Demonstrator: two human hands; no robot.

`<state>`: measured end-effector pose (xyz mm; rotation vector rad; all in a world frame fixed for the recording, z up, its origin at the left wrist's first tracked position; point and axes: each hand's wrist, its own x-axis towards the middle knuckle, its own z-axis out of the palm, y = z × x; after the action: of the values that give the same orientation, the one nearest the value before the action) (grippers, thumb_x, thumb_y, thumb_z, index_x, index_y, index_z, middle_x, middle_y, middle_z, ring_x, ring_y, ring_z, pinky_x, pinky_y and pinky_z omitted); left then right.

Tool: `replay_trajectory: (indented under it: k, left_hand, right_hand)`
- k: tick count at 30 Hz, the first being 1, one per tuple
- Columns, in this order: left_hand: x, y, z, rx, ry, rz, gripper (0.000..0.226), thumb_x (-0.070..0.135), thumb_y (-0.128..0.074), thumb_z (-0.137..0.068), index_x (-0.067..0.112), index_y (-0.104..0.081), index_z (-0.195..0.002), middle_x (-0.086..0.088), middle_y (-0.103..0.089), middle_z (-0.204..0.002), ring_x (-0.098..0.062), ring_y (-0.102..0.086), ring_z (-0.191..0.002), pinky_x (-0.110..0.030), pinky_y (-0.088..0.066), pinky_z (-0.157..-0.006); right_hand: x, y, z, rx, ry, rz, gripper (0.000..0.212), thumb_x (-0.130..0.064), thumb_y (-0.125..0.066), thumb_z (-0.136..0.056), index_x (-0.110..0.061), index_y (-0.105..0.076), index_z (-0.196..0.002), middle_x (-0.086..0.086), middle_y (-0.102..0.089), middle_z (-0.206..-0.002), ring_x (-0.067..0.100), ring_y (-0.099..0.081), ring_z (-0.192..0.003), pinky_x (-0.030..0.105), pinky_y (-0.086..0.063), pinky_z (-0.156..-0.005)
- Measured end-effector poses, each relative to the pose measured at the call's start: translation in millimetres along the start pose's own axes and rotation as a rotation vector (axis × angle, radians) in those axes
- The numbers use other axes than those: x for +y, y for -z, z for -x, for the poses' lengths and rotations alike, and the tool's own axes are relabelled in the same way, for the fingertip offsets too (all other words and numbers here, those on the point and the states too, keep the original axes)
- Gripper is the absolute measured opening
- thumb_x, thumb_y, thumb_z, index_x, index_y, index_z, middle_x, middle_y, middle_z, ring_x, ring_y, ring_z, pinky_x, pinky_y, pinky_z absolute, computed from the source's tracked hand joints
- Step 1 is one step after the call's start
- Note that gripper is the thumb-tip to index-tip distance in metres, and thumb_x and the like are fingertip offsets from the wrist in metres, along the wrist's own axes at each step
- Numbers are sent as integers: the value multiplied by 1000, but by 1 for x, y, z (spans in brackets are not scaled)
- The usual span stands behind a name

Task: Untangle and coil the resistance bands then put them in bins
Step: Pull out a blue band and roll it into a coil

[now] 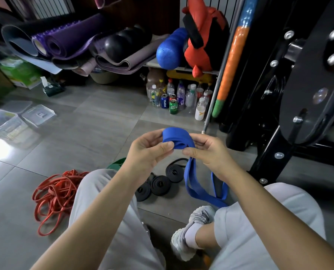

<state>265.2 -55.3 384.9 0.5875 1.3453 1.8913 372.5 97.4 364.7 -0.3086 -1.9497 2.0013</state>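
I hold the blue band (176, 138) up in front of me with both hands, above the floor (103, 123). Its upper part is wound into a loose coil. My left hand (148, 151) grips the coil's left side, thumb across the front and fingers curled behind. My right hand (207, 151) pinches the right side, where the uncoiled length leaves the roll. That loose length hangs down between my knees in a long loop, and its low end lies by my right leg. On the floor just below my hands sit three black coils (160, 185), side by side and touching, with one more black band lying slack behind them. A tangle of red bands (55, 193) is heaped on the floor beside my left knee. A bit of green band (117, 162) peeks out past that knee, behind my left wrist. The clear bins (0, 121) stand well apart at the far left, with a lid (38, 114) lying near them. Bottles (181, 96) and cans are crowded under the shelf ahead.
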Motion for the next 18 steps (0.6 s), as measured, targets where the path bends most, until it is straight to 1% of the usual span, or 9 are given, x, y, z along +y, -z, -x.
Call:
replay_trajectory:
  k: [2, 6, 9, 11, 13, 15, 16, 18]
  left_hand:
    - [-5, -3, 2, 13, 5, 22, 38, 8, -67, -69, 10, -65, -107, -5, -73, -96, -16, -69, -91, -24, -54, -77]
    - [-3, -3, 3, 70, -37, -101, 37, 9, -69, -70, 12, -66, -106, -6, -73, -97, -17, -67, -88, -27, -55, -79]
    - [1, -3, 4, 139, -88, -228, 37, -5, -67, -76, 4, -64, -111, -15, -70, -106, -22, -65, -89, -32, -53, -82]
    - [3, -2, 5, 137, -94, -259, 39, -9, -66, -77, -2, -61, -116, -20, -67, -111, -23, -64, -91, -33, -52, -83]
    - [5, -1, 6, 111, -80, -233, 40, -7, -66, -77, 0, -61, -116, -17, -68, -108, -22, -65, -91, -30, -53, -81]
    - [5, -2, 6, 104, -55, -152, 38, -3, -67, -74, 7, -65, -110, -10, -72, -100, -18, -67, -88, -27, -56, -79]
    - [3, -3, 6, 103, -35, -88, 37, -1, -67, -72, 10, -66, -107, -7, -73, -95, -16, -68, -87, -26, -56, -79]
    - [-1, -6, 7, 96, 12, 39, 37, 4, -68, -68, 13, -68, -103, -5, -73, -92, -16, -69, -87, -25, -56, -78]
  right_hand:
    - [2, -3, 2, 18, 12, -33, 37, -21, -75, -64, -27, -68, -100, -13, -74, -95, 3, -68, -92, 14, -50, -76]
    - [1, -2, 1, 18, 19, 8, 34, -19, -75, -68, -30, -67, -99, -16, -73, -95, 1, -67, -92, 12, -49, -77]
    - [-3, 1, -1, 14, 35, 39, 33, -24, -77, -63, -39, -71, -91, -18, -73, -91, 0, -68, -89, 11, -50, -74]
    - [-4, 3, -2, 18, 50, 48, 36, -23, -77, -63, -39, -69, -94, -19, -73, -89, -1, -68, -87, 11, -51, -72]
    - [-1, 5, -3, 3, 51, 61, 38, -18, -77, -65, -33, -67, -98, -19, -73, -89, -1, -68, -87, 12, -51, -73]
    - [4, 4, -4, -24, 30, 58, 39, -9, -76, -70, -31, -66, -100, -17, -73, -91, 1, -68, -90, 14, -51, -75]
    - [5, 2, -3, -30, 20, 43, 38, -9, -76, -71, -30, -66, -101, -15, -73, -93, 3, -68, -91, 15, -51, -76]
    - [7, -2, -2, -21, 23, 4, 36, -16, -74, -69, -26, -66, -103, -13, -73, -95, 4, -68, -93, 15, -50, -78]
